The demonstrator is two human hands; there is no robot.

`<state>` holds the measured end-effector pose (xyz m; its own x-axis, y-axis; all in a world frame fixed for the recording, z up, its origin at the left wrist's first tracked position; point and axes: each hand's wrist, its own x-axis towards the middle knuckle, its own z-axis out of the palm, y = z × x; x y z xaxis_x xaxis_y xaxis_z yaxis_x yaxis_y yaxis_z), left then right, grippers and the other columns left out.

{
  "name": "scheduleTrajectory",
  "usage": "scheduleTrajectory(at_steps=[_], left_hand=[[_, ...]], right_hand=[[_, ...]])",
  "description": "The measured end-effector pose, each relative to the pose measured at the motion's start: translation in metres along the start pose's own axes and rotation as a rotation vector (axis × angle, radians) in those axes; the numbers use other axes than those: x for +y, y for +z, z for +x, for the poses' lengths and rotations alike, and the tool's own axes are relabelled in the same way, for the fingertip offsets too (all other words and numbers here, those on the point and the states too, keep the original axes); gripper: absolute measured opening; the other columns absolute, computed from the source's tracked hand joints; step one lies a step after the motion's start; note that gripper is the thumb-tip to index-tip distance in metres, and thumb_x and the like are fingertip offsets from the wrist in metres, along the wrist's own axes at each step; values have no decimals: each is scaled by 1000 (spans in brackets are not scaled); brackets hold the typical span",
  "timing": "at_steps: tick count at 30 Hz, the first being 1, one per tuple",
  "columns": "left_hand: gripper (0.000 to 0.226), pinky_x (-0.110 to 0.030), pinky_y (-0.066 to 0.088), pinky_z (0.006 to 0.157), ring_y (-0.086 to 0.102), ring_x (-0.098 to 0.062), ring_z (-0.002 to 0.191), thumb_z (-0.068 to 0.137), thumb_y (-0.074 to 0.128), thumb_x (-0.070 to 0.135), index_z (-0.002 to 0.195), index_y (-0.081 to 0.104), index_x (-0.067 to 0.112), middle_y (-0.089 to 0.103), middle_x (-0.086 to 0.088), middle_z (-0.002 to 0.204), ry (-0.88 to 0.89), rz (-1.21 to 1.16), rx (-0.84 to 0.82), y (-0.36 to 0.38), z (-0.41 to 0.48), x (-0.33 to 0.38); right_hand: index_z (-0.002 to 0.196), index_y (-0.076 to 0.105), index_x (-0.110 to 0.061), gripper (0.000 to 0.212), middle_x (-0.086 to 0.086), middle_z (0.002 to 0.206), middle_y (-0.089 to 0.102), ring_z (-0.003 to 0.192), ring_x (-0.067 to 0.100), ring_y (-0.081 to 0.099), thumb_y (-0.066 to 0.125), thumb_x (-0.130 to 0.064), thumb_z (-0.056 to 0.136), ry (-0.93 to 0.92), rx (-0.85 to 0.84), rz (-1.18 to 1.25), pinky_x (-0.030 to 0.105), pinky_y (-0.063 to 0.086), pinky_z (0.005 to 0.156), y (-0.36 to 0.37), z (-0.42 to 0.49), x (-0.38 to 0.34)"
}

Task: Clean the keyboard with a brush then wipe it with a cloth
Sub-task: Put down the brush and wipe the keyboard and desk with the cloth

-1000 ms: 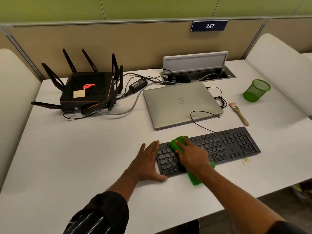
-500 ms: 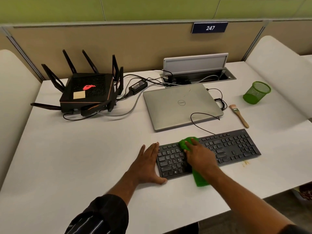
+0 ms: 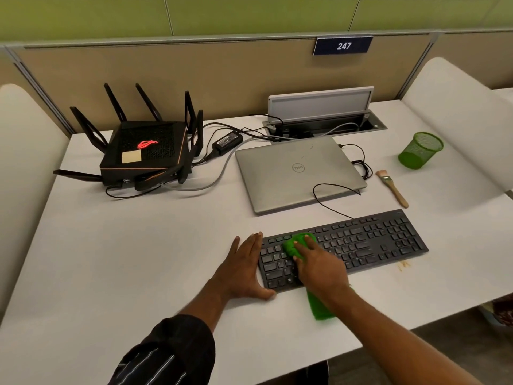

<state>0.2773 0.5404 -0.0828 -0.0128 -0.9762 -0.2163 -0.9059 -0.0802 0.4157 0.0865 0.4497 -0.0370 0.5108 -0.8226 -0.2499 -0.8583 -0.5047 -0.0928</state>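
Note:
A black keyboard lies on the white desk near its front edge, its cable running up to the laptop. My right hand presses a green cloth onto the keyboard's left half with fingers stretched over it; the cloth's tail hangs off the keyboard's front onto the desk. My left hand lies flat on the desk against the keyboard's left end, thumb at its front corner. A wooden-handled brush rests on the desk behind the keyboard's right end, touched by neither hand.
A closed silver laptop sits just behind the keyboard. A black router with antennas and a power adapter with cables are at back left. A green mesh cup stands at right. Brown specks lie by the keyboard's front right.
My right hand slid the cloth a little to the right over the keys, then back toward the left. My left hand has stayed at the keyboard's left end.

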Motion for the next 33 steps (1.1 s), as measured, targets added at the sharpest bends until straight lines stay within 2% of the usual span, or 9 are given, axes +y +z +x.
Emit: scheduleTrajectory(at_steps=[3,6,9,13,16,22,25,30,33], left_hand=[[142,-36,-21,121,-12,-13,155,69,67,82,159,-16,11,-9,-5,170,0,3,-3,-1,0,1],[140,-35,-23,120,-15,-12,154,71,66,82,158,-17,11,-12,-4,170,8,18,-25,-1,-1,1],[139,-35,-22,120,-13,-13,155,72,66,81,159,-16,10,-11,-5,170,6,8,-16,-1,-1,1],[140,-34,-22,120,-10,-14,155,71,67,80,160,-15,10,-8,-5,170,11,13,3,-1,-1,0],[139,-36,-20,121,-10,-14,155,71,67,80,159,-15,10,-8,-6,170,13,26,1,-1,0,0],[143,-46,-19,121,-27,-18,151,67,56,89,157,-23,11,-30,-5,164,37,114,-125,-6,7,3],[141,-52,-13,123,-24,-21,153,70,58,88,158,-20,12,-24,-6,167,23,148,-105,-5,8,4],[140,-50,-9,125,-16,-19,155,70,65,82,160,-15,11,-12,-7,170,20,114,-89,-3,9,4],[140,-46,-13,124,-20,-20,154,72,63,83,159,-17,10,-17,-8,169,44,141,-122,-6,12,4]], right_hand=[[151,31,-33,49,-1,165,15,115,28,64,34,-44,104,4,-25,58,40,59,83,7,-7,-31],[153,28,-31,53,-1,165,12,114,31,63,38,-45,102,-161,-68,52,41,57,86,18,-19,-58],[152,28,-38,53,-5,165,13,109,30,65,39,-49,101,-255,-30,-25,40,58,83,12,-18,-37],[152,26,-38,48,-2,166,11,109,27,66,32,-44,104,-34,3,-17,38,59,83,5,-15,11],[153,28,-31,50,2,165,13,113,27,64,32,-43,104,98,26,70,37,58,84,7,-21,-2],[149,37,-34,51,-5,165,14,117,28,63,46,-39,99,-212,-88,91,38,54,94,11,-40,-44],[145,41,-42,49,-14,163,17,115,21,64,49,-39,97,-159,-43,87,35,56,91,2,-31,-16],[149,38,-32,50,-3,164,20,118,24,62,46,-36,99,155,46,162,38,57,90,2,-24,7],[153,28,-32,59,-1,166,10,112,27,65,48,-36,98,20,-29,148,36,58,86,10,-31,-16]])
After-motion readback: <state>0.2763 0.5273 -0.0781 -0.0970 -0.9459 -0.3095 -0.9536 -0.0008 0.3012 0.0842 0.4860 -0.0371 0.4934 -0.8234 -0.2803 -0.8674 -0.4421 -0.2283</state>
